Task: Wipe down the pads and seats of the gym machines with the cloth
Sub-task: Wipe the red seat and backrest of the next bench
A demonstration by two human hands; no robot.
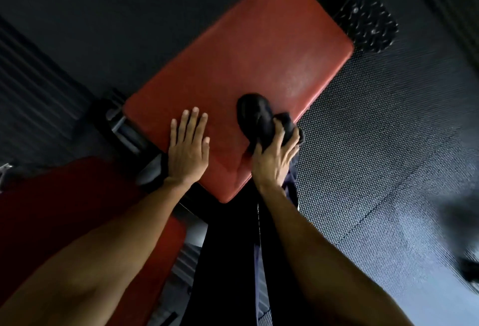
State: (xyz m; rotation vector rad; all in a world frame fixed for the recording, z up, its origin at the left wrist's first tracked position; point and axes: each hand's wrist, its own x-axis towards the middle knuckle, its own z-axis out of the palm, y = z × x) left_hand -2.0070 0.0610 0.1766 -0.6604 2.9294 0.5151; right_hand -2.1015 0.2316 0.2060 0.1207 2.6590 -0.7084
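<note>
Black bunched cloth (261,121) gripped by right hand (272,162) on red pad (241,56), left hand (188,149) flat, fingers straight

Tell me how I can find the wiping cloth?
Look at the big red padded seat in the middle. At its right edge, the right hand grips a bunched black fabric cloth. It is the only dark lump on the red surface.

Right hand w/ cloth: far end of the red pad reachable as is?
Probably yes. The right hand grips the cloth on the red pad near its right edge; the surface beyond is bare, and the left hand lies flat off to the side.
</note>
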